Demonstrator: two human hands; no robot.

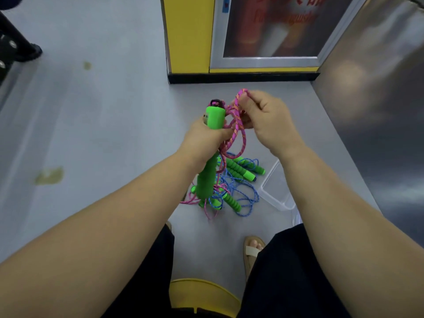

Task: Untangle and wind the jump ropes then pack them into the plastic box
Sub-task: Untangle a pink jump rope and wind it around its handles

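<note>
Starting at the hands, both are seen closed on something. One green handle (215, 117) is gripped upright in the left hand (204, 136), its smooth cap shown above the fist and its foam grip below it; whether a second handle is held behind it cannot be told. A loop of the pink rope (238, 125) is pinched between thumb and fingers of the right hand (270, 120), raised just beside the handle's cap. Several strands of that rope are draped between the two hands and trail down to the floor (114, 111).

Below the hands, a tangle is spread on the floor: one blue rope (246, 198) is mixed with pink strands, and at least three more green handles can be counted, two lying side by side (241, 172) and one nearer (231, 201). One clear plastic box (275, 191) is set just right of the tangle, partly hidden by the right forearm.

Further out, one sandal (251, 252), one yellow stool (202, 292) and two greenish stains (49, 175) are visible.
</note>
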